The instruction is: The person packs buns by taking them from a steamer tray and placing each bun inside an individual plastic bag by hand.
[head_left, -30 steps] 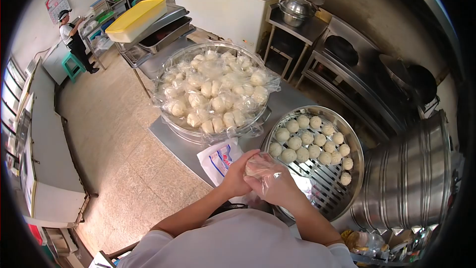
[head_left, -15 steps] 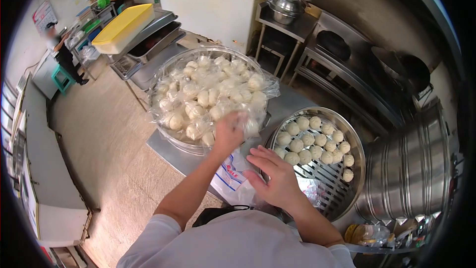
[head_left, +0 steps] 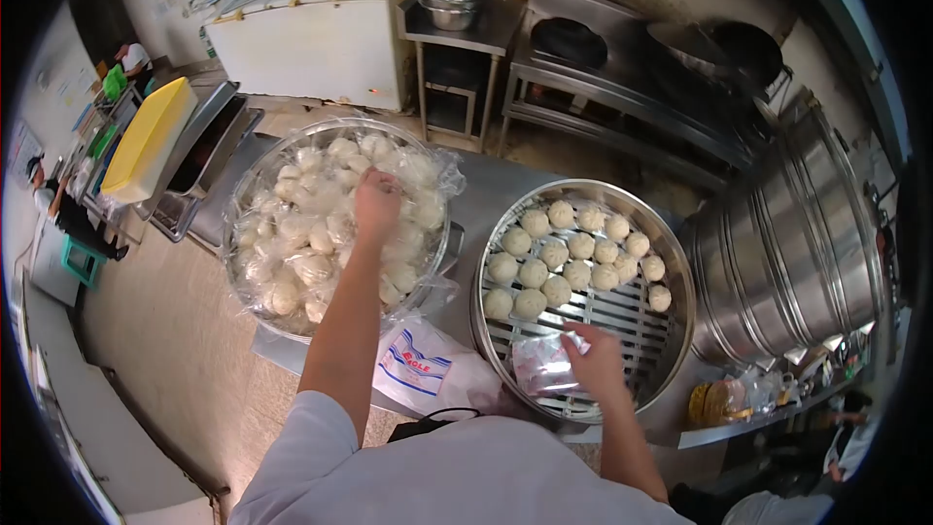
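Left hand (head_left: 377,199) over the bagged buns (head_left: 313,267), two o'clock in their pan (head_left: 309,126), fingers curled, can't tell the grip! Right hand (head_left: 599,362) pinches the plastic packet (head_left: 546,367), seven o'clock in the steamer tray (head_left: 641,345)!

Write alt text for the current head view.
A person's left hand is at bagged buns in a round pan, while the right hand touches a shiny packet in a slatted tray of unwrapped buns. Metal steamers are stacked at right.

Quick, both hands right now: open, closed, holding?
Left hand: curled over the bagged buns; grip can't be told.
Right hand: at the plastic packet; grip can't be told.
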`<action>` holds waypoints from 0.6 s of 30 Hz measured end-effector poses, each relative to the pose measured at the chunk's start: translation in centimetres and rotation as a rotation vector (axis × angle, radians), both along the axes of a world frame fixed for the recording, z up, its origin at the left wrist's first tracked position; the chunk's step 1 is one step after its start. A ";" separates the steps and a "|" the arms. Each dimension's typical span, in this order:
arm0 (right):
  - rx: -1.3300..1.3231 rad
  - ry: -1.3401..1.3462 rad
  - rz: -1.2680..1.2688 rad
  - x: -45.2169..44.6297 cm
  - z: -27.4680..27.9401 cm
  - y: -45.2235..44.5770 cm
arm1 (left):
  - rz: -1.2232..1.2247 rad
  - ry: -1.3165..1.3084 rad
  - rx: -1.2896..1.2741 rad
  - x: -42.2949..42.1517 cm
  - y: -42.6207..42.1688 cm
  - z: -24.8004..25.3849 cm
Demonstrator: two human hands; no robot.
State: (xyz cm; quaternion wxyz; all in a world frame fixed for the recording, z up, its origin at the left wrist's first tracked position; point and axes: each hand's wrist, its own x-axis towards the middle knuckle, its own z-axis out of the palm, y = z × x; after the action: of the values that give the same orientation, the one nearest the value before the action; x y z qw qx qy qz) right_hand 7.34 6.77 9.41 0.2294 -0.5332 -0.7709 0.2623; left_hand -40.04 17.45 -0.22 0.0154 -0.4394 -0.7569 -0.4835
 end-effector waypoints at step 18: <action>-0.419 -0.466 0.026 14.8 -15.1 6.6 | -0.796 -0.330 -0.331 35.7 -17.1 2.6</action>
State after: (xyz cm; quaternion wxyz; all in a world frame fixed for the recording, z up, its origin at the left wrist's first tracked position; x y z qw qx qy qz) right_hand 22.13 13.39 -5.68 -0.0717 -0.6047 -0.7387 0.2890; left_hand -4.30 0.39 2.41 -0.3625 -0.6097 -0.5884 -0.3880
